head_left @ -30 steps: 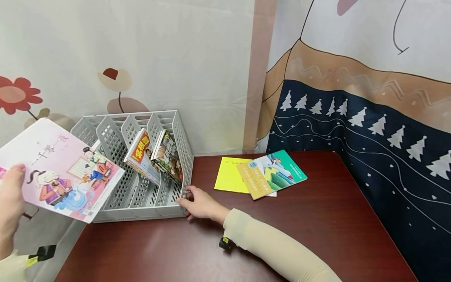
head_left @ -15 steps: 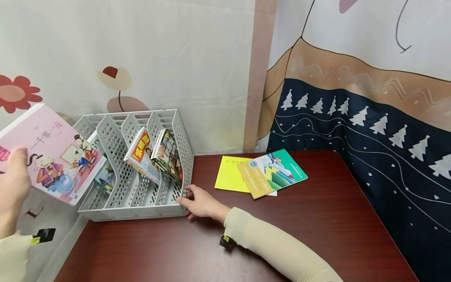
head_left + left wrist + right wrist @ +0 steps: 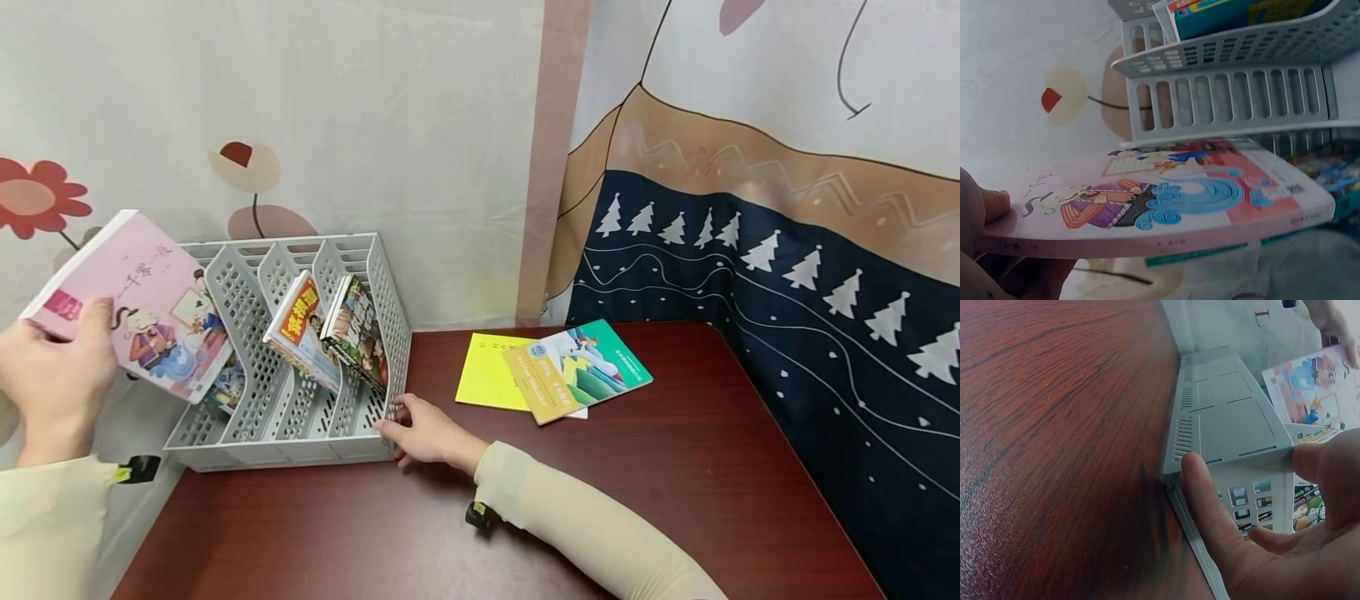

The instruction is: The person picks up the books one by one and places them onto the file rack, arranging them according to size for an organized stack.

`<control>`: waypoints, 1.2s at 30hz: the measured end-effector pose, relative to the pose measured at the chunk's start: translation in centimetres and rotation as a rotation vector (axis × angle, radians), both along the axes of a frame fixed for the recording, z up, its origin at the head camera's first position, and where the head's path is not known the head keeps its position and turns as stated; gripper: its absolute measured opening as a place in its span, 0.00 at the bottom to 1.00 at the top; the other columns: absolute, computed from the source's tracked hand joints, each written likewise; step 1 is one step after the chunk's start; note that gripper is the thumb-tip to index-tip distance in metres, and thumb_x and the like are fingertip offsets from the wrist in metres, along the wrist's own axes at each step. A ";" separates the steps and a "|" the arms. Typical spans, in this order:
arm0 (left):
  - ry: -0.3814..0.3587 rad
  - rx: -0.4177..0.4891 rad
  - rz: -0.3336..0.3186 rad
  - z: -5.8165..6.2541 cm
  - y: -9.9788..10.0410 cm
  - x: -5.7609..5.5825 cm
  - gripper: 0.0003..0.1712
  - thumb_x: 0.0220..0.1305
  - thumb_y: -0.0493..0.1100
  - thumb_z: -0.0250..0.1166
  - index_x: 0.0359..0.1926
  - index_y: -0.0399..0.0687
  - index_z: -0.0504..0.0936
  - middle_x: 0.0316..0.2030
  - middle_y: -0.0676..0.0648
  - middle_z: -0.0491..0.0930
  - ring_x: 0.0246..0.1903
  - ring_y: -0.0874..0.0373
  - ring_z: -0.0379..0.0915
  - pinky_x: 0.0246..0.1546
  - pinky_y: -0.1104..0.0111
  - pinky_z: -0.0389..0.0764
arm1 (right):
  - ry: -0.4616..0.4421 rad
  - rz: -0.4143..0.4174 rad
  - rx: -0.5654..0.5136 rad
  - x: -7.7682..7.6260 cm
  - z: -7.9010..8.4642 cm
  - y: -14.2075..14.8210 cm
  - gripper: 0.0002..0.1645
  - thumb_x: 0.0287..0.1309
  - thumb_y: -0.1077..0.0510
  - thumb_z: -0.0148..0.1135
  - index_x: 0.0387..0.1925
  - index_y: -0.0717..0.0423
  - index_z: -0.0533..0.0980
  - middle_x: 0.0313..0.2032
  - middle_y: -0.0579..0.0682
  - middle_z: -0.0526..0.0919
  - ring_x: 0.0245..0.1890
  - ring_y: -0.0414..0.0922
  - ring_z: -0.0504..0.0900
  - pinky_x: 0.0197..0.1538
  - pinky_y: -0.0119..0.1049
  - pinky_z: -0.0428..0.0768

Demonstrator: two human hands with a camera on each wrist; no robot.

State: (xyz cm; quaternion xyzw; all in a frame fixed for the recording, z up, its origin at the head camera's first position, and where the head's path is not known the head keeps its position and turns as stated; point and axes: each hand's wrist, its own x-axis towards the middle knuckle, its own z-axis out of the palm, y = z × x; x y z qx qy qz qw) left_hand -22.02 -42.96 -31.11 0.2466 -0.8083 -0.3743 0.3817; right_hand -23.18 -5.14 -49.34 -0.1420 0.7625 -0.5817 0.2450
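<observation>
My left hand [image 3: 63,367] grips a thick pink picture book [image 3: 161,333] by its lower left end, thumb on the cover. The book is tilted over the leftmost compartment of a grey perforated file rack [image 3: 292,452] and partly hides it. In the left wrist view the pink book [image 3: 1197,215] lies close to a divider. A colourful book [image 3: 228,383] in that compartment shows below its edge. My right hand [image 3: 427,429] holds the rack's front right corner; in the right wrist view the thumb [image 3: 1310,461] is on the top edge and a finger [image 3: 1200,487] lies along the corner.
A red-titled book [image 3: 303,325] and a dark-covered book [image 3: 360,333] lean in other compartments. To the right on the brown table [image 3: 675,467], a green and tan book [image 3: 581,367] overlaps a yellow one [image 3: 483,379]. Patterned curtains [image 3: 450,167] hang behind.
The left hand has carried the pink book rightward over the last half second, after an earlier shift up and left, bringing it over the leftmost compartment. The right hand and rack have stayed put.
</observation>
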 end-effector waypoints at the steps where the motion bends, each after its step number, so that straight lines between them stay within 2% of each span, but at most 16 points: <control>1: 0.001 -0.011 0.000 0.0 0.2 -0.2 0.24 0.75 0.63 0.67 0.64 0.63 0.89 0.49 0.76 0.88 0.28 0.91 0.70 0.28 0.94 0.67 | 0.000 -0.001 0.000 0.0 0.0 0.0 0.41 0.78 0.44 0.68 0.80 0.56 0.66 0.67 0.58 0.81 0.30 0.51 0.93 0.33 0.46 0.93; 3: 0.001 -0.010 0.006 -0.1 0.6 -0.7 0.25 0.73 0.64 0.68 0.62 0.61 0.91 0.38 0.85 0.82 0.26 0.92 0.69 0.26 0.94 0.66 | -0.001 -0.001 0.000 0.0 -0.1 0.0 0.41 0.79 0.44 0.67 0.81 0.56 0.65 0.68 0.58 0.81 0.30 0.50 0.92 0.33 0.46 0.93; 5: -0.009 -0.016 0.013 -0.2 1.0 -1.1 0.18 0.71 0.65 0.69 0.52 0.66 0.92 0.29 0.87 0.78 0.23 0.91 0.67 0.23 0.92 0.64 | -0.001 -0.001 -0.001 0.0 -0.1 0.0 0.41 0.79 0.44 0.67 0.81 0.56 0.65 0.68 0.59 0.81 0.30 0.50 0.92 0.33 0.46 0.93; 6: -0.016 -0.016 0.010 -0.2 1.3 -1.2 0.14 0.71 0.65 0.69 0.48 0.70 0.91 0.27 0.88 0.77 0.22 0.91 0.66 0.22 0.91 0.64 | -0.002 0.000 -0.001 -0.1 -0.1 0.0 0.40 0.79 0.44 0.67 0.81 0.56 0.65 0.68 0.59 0.81 0.30 0.50 0.92 0.33 0.46 0.93; 8: -0.030 -0.014 -0.007 -0.2 1.7 -1.7 0.06 0.70 0.65 0.69 0.38 0.77 0.86 0.21 0.89 0.72 0.21 0.90 0.65 0.21 0.88 0.63 | -0.002 0.000 -0.002 -0.1 -0.1 0.0 0.41 0.79 0.44 0.67 0.81 0.56 0.65 0.69 0.59 0.81 0.30 0.50 0.93 0.33 0.45 0.92; 10: -0.048 -0.003 -0.042 -0.3 1.9 -2.2 0.10 0.70 0.63 0.70 0.32 0.79 0.78 0.17 0.89 0.69 0.19 0.89 0.65 0.19 0.85 0.63 | -0.004 0.000 -0.002 -0.2 -0.1 0.1 0.41 0.79 0.44 0.67 0.81 0.56 0.65 0.70 0.60 0.80 0.30 0.51 0.93 0.33 0.45 0.92; 12: -0.076 0.020 -0.077 -0.7 1.9 -2.9 0.11 0.71 0.62 0.70 0.32 0.80 0.78 0.16 0.87 0.70 0.17 0.88 0.66 0.18 0.85 0.65 | -0.002 0.000 0.000 -0.3 -0.1 0.1 0.41 0.79 0.44 0.67 0.81 0.56 0.65 0.70 0.60 0.80 0.31 0.52 0.93 0.33 0.45 0.92; 15: -0.130 0.028 -0.105 -1.8 1.2 -4.0 0.11 0.71 0.63 0.70 0.32 0.77 0.78 0.15 0.85 0.70 0.16 0.86 0.67 0.18 0.82 0.67 | 0.004 0.005 0.002 -0.3 -0.1 0.1 0.41 0.79 0.44 0.66 0.81 0.56 0.64 0.70 0.60 0.79 0.31 0.51 0.93 0.33 0.45 0.92; 21: -0.231 -0.023 -0.122 -4.7 -0.2 -5.6 0.17 0.71 0.68 0.68 0.33 0.68 0.79 0.12 0.81 0.68 0.16 0.80 0.67 0.20 0.76 0.68 | 0.008 0.014 0.003 -0.2 -0.1 0.1 0.41 0.79 0.43 0.66 0.81 0.56 0.65 0.69 0.59 0.80 0.31 0.51 0.93 0.33 0.44 0.92; 28: -0.279 -0.070 -0.129 -6.5 -0.9 -5.7 0.26 0.73 0.68 0.67 0.34 0.52 0.82 0.12 0.79 0.65 0.21 0.71 0.67 0.28 0.68 0.68 | 0.005 0.014 0.002 -0.1 -0.1 0.1 0.41 0.79 0.43 0.66 0.81 0.55 0.65 0.69 0.59 0.79 0.32 0.51 0.93 0.34 0.45 0.93; 31: -0.293 -0.079 -0.116 -7.3 -1.0 -5.6 0.28 0.72 0.68 0.67 0.35 0.49 0.83 0.13 0.79 0.64 0.29 0.62 0.69 0.34 0.64 0.66 | 0.001 0.015 0.002 -0.1 -0.2 0.1 0.41 0.79 0.42 0.66 0.81 0.55 0.65 0.70 0.59 0.79 0.32 0.51 0.93 0.34 0.45 0.93; 36: -0.314 -0.039 -0.130 -8.4 -1.2 -5.4 0.25 0.72 0.63 0.70 0.35 0.44 0.84 0.18 0.69 0.67 0.44 0.45 0.69 0.43 0.60 0.61 | -0.001 0.013 -0.006 -0.1 -0.5 0.1 0.41 0.79 0.43 0.66 0.81 0.55 0.65 0.71 0.60 0.77 0.33 0.52 0.93 0.34 0.45 0.93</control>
